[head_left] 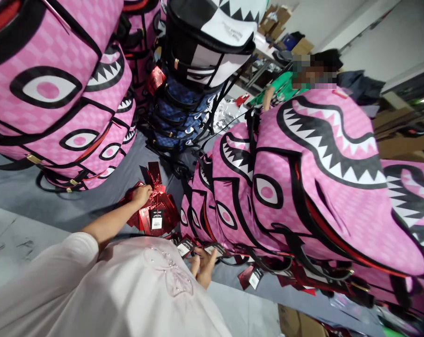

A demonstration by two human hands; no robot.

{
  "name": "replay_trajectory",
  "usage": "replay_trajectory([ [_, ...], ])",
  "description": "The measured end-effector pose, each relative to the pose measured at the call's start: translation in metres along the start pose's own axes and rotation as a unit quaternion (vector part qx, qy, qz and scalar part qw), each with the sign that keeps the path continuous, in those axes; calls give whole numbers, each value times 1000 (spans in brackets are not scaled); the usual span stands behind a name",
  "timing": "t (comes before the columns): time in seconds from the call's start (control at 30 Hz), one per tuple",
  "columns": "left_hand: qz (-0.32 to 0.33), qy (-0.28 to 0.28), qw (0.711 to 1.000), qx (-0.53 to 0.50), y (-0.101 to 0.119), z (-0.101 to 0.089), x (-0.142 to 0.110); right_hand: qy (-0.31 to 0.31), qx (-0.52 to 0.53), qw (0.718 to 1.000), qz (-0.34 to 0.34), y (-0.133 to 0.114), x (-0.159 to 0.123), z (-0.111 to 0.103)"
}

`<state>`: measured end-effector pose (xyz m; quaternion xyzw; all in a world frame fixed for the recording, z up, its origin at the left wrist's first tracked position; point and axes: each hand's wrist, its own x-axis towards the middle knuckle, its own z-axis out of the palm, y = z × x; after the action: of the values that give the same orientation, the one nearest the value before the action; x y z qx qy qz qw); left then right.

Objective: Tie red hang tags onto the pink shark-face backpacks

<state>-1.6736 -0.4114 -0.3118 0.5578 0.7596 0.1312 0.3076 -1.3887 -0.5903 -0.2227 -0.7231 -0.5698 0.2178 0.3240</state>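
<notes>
My left hand [141,196] is closed at the gathered strings of a bunch of shiny red hang tags [168,213]. One black tag with a white barcode label [157,220] lies face up on that bunch. Nearer my body, my right hand [204,267] has its fingers apart, with nothing plainly held. Its fingertips are by a black hang tag [215,249] at the base of a row of pink checkered backpacks [229,201]. Another dark tag [185,248] is just left of those fingers.
Stacked pink backpacks [47,117] rise at the left on the grey-covered table [92,208]. Behind are blue backpacks [179,117] under a black-and-white one [212,51]. A person in a green top [282,86] is beyond the right row. A cardboard box [296,320] sits below the front edge.
</notes>
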Motion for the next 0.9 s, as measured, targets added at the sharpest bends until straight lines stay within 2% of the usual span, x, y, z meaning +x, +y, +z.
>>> replay_trajectory([
  [0.07, 5, -20, 1000, 6, 0, 2, 0, -62, 8, 998, -21, -10, 11, 13],
  [0.13, 20, -39, 999, 18, -1, 2, -5, -159, 33, 984, -69, -29, 35, 40],
  [0.2, 49, -59, 997, 24, -2, 1, -13, -255, 53, 957, -125, -55, 65, 78],
  [0.27, 57, -90, 994, 36, -4, -2, -22, -337, 14, 928, -156, -83, 94, 121],
  [0.33, 30, -122, 989, 75, -7, -9, -27, -388, -72, 912, -116, -106, 117, 160],
  [0.43, 28, -158, 972, 171, -16, -27, -27, -391, -195, 898, -53, -125, 136, 198],
  [0.53, 47, -207, 944, 253, -24, -50, -23, -387, -204, 898, -56, -122, 135, 207],
  [0.7, 59, -243, 919, 306, -17, -74, -23, -389, -125, 911, -58, -102, 121, 186],
  [0.8, 106, -264, 907, 311, -3, -80, -34, -401, -117, 906, -61, -94, 118, 176],
  [0.9, 145, -250, 892, 346, 2, -87, -53, -384, -133, 913, -43, -92, 123, 169],
])
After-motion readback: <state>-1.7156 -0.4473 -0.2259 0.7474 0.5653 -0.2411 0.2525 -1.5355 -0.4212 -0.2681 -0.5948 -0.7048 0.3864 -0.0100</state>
